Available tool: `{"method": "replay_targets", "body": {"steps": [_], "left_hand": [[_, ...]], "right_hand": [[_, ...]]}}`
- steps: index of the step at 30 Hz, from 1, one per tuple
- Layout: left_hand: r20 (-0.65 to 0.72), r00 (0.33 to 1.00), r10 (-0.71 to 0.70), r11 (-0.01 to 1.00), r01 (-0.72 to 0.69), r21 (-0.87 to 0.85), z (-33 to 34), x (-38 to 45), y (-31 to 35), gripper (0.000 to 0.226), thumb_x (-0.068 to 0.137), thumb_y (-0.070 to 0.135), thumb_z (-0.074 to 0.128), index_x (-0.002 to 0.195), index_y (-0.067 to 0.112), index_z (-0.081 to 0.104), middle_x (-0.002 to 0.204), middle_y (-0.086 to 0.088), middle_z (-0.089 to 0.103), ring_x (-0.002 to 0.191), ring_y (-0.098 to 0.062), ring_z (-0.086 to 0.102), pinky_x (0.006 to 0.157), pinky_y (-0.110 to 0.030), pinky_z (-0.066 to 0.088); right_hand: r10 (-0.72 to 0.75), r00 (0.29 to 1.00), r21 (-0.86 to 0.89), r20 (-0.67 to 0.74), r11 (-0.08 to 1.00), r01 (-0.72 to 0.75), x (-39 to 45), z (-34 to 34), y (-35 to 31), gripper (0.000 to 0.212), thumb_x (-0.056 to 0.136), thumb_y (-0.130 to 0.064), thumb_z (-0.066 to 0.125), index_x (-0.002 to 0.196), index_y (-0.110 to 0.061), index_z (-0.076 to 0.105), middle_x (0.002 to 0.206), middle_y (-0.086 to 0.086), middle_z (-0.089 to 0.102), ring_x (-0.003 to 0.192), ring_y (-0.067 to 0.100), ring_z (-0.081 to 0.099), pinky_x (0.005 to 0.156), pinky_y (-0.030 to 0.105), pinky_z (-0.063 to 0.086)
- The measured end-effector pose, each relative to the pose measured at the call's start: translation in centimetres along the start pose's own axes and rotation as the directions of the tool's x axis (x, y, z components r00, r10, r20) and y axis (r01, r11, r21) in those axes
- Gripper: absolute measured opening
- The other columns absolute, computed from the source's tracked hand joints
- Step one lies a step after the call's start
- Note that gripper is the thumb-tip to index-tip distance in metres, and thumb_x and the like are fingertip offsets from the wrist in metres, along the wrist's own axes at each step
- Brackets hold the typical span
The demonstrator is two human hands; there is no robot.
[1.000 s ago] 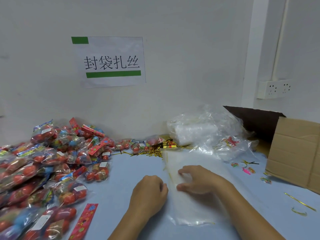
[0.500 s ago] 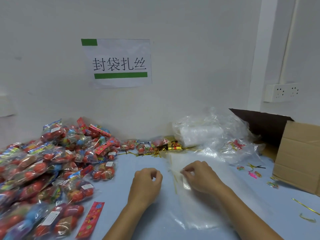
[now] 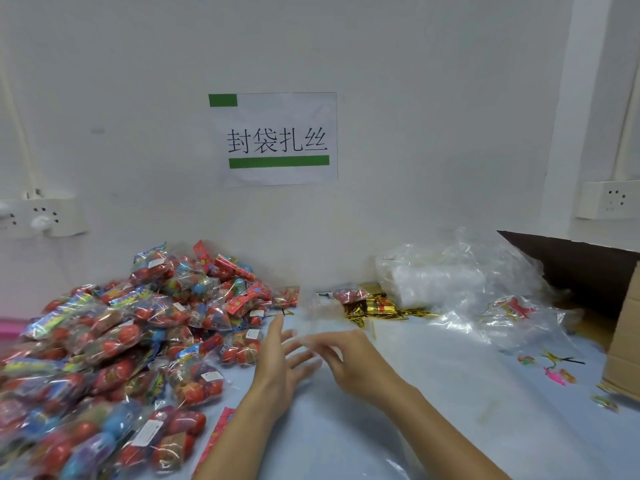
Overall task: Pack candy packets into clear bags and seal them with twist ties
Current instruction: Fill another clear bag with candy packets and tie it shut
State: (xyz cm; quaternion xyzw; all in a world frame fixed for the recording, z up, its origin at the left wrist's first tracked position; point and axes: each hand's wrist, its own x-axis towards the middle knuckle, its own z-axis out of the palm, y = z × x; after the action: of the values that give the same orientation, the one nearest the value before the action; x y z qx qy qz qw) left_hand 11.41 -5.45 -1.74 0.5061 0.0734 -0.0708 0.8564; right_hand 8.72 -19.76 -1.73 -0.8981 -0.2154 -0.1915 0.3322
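Note:
A big heap of candy packets (image 3: 121, 348), red and blue sweets in clear wrap, covers the left of the blue table (image 3: 467, 410). My left hand (image 3: 282, 362) hovers beside the heap with fingers spread and straight, holding nothing. My right hand (image 3: 349, 362) is just to its right, fingertips pinching the edge of a clear bag (image 3: 311, 318) that is lifted off the table and blurred. A bundle of gold twist ties (image 3: 375, 306) lies behind the hands near the wall.
A wrapped stack of clear bags (image 3: 433, 282) and loose plastic sit at the back right. A cardboard box (image 3: 623, 341) stands at the right edge, with small coloured scraps (image 3: 554, 374) in front. A red card strip (image 3: 218, 434) lies by my left forearm.
My left hand has opened from a loose fist to spread fingers. My right hand has lifted the clear bag's edge off the table toward the left hand. The view has swung to the left.

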Motion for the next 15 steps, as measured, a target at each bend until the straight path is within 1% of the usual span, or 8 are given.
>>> {"method": "replay_targets", "body": {"steps": [1,4,6,7,9,11,13,15], "left_hand": [[0.009,1.0,0.002,1.0,-0.002,-0.005,-0.3,0.1,0.3,0.057,0.09,0.06,0.054,0.115,0.009,0.054,0.107,-0.012,0.069,0.072,-0.026,0.07,0.056,-0.037,0.056],[0.044,0.999,0.014,0.999,-0.016,0.05,-0.7,-0.1,0.7,0.076,0.069,0.066,0.067,0.126,0.02,0.046,0.121,-0.009,0.062,0.089,-0.032,0.071,0.058,-0.04,0.057],[0.066,0.998,0.017,0.996,-0.023,0.087,-0.7,-0.3,0.8,0.089,0.058,0.06,0.076,0.132,0.022,0.044,0.127,-0.008,0.057,0.099,-0.036,0.07,0.061,-0.041,0.058],[0.066,0.998,0.021,0.993,-0.029,0.113,-0.7,-0.4,0.7,0.091,0.061,0.053,0.08,0.137,0.021,0.042,0.131,-0.008,0.055,0.1,-0.036,0.069,0.06,-0.039,0.058],[0.033,0.999,0.041,0.983,-0.046,0.178,-0.6,-0.3,0.3,0.078,0.078,0.032,0.08,0.142,0.017,0.039,0.133,-0.009,0.054,0.096,-0.032,0.071,0.059,-0.034,0.056],[-0.02,0.997,0.078,0.974,-0.072,0.214,-0.6,0.1,-0.2,0.054,0.094,0.012,0.065,0.142,0.013,0.04,0.128,-0.012,0.059,0.09,-0.029,0.072,0.061,-0.034,0.056],[-0.06,0.992,0.113,0.976,-0.099,0.192,-0.7,0.4,-0.3,0.039,0.1,0.001,0.048,0.139,0.008,0.045,0.122,-0.014,0.064,0.087,-0.03,0.072,0.063,-0.036,0.058],[-0.069,0.988,0.137,0.983,-0.127,0.135,-0.7,0.3,0.0,0.035,0.102,-0.005,0.038,0.133,0.007,0.048,0.122,-0.014,0.064,0.087,-0.03,0.072,0.065,-0.035,0.057]], "right_hand": [[-0.027,0.999,-0.049,0.039,0.998,0.029,-0.4,0.4,0.0,0.027,0.103,-0.019,0.05,0.115,-0.02,0.074,0.107,0.0,0.076,0.097,0.019,0.069,0.085,0.036,0.053],[-0.104,0.986,-0.176,0.132,0.976,0.127,-1.2,0.9,-0.3,0.03,0.104,-0.021,0.044,0.12,-0.03,0.069,0.111,-0.001,0.075,0.098,0.023,0.067,0.083,0.04,0.051],[-0.127,0.976,-0.22,0.177,0.962,0.165,-1.5,1.0,-0.6,0.027,0.105,-0.022,0.044,0.114,-0.027,0.068,0.109,0.001,0.074,0.097,0.026,0.065,0.081,0.043,0.051],[-0.125,0.974,-0.237,0.19,0.957,0.169,-1.6,1.0,-0.8,0.027,0.105,-0.022,0.043,0.112,-0.026,0.068,0.109,0.002,0.073,0.097,0.027,0.065,0.081,0.043,0.051],[-0.122,0.972,-0.251,0.202,0.952,0.172,-1.8,1.2,-1.1,0.03,0.105,-0.021,0.041,0.116,-0.026,0.068,0.113,0.002,0.072,0.1,0.027,0.063,0.083,0.043,0.05],[-0.134,0.966,-0.247,0.22,0.951,0.188,-2.0,1.5,-1.4,0.035,0.104,-0.017,0.041,0.124,-0.028,0.067,0.122,0.0,0.07,0.107,0.025,0.061,0.087,0.042,0.049],[-0.147,0.96,-0.23,0.238,0.952,0.202,-2.2,1.9,-1.7,0.04,0.102,-0.011,0.041,0.128,-0.027,0.065,0.128,-0.002,0.067,0.113,0.024,0.058,0.09,0.042,0.049],[-0.151,0.959,-0.222,0.238,0.953,0.205,-2.2,2.0,-1.7,0.044,0.099,-0.009,0.04,0.131,-0.029,0.064,0.131,-0.004,0.065,0.116,0.023,0.056,0.091,0.041,0.048]]}}
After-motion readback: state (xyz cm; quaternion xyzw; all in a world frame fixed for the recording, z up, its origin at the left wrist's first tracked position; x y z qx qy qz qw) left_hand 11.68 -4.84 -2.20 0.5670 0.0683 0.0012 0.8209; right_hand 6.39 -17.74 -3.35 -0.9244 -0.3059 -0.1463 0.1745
